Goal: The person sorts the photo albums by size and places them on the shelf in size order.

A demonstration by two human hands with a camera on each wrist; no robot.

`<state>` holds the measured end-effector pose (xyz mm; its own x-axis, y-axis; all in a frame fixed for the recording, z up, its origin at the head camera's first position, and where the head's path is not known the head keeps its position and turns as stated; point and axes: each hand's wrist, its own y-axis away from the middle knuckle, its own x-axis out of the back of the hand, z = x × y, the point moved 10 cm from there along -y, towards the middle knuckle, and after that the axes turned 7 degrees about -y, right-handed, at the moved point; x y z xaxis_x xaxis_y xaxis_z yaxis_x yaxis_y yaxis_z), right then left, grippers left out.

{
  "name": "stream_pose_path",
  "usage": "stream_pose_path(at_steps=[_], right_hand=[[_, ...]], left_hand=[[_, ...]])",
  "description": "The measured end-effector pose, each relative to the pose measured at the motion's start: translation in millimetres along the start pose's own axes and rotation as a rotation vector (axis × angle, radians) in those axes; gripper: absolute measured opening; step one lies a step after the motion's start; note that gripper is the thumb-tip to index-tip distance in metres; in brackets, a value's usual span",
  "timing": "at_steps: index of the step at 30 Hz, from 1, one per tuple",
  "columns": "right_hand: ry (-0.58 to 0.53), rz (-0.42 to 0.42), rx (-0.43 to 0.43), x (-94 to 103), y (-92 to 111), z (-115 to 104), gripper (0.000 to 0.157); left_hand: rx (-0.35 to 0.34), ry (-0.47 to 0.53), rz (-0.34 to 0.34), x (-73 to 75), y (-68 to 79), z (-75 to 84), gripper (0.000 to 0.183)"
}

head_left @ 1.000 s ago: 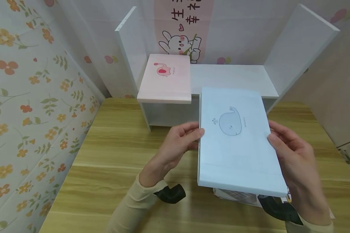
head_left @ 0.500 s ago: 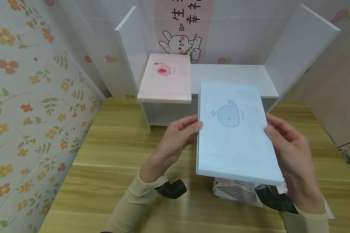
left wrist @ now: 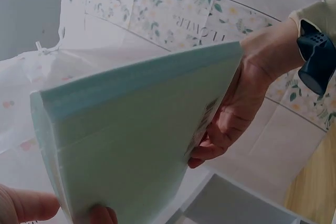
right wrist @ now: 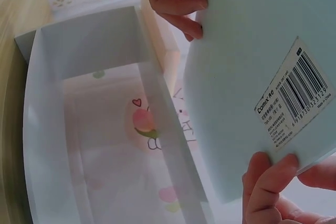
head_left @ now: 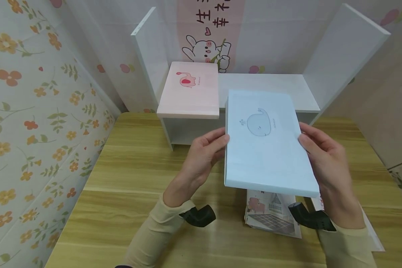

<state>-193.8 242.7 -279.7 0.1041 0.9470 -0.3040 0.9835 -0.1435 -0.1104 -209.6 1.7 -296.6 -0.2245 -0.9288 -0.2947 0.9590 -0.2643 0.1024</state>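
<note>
A light blue book [head_left: 264,156] with a whale drawing is held up in front of the shelf, its near edge tilted toward me. My left hand [head_left: 199,158] grips its left edge, thumb on the cover and fingers beneath. On the opposite edge, my right hand [head_left: 328,169] pinches it the same way. A barcode label [right wrist: 296,93] shows on the book's underside in the right wrist view. Beyond it stands a white shelf [head_left: 271,83]; a pink book [head_left: 189,96] with an elephant drawing lies flat on its board, at the left.
Under the held book, a stack of printed papers or booklets [head_left: 271,217] lies on the wooden table [head_left: 120,208]. Another white sheet [head_left: 370,230] is partly hidden by my right arm. The shelf's upright panels [head_left: 346,59] rise at both ends, with a curtain behind.
Both hands have carried the blue book away from me toward the shelf and slightly left. More of the printed stack below now shows. The pink book has stayed put.
</note>
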Motion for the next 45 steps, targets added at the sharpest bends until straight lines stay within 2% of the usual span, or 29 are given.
stream_pose_path(at_steps=[7,19,23,32,41,45], right_hand=[[-0.084,0.026,-0.043,-1.6,-7.0,6.8,0.034],[-0.028,0.073,-0.078,-2.1,-17.3,8.6,0.050],[-0.009,0.093,-0.089,-2.3,-21.9,8.6,0.051],[-0.058,0.155,-0.149,0.2,-32.2,11.1,0.031],[0.044,0.238,-0.181,3.7,-41.3,12.0,0.041],[0.043,0.235,-0.190,2.1,-45.6,13.4,0.045]], left_hand=[[-0.018,0.057,0.031,2.4,-3.0,0.5,0.036],[-0.035,0.170,0.056,3.7,-7.5,0.8,0.038],[-0.058,0.226,0.042,2.2,-8.0,2.7,0.039],[-0.130,0.341,0.012,-2.4,-9.4,7.1,0.043],[-0.142,0.468,-0.024,-7.3,-12.6,4.8,0.044],[-0.138,0.509,-0.036,-8.3,-13.3,3.7,0.046]])
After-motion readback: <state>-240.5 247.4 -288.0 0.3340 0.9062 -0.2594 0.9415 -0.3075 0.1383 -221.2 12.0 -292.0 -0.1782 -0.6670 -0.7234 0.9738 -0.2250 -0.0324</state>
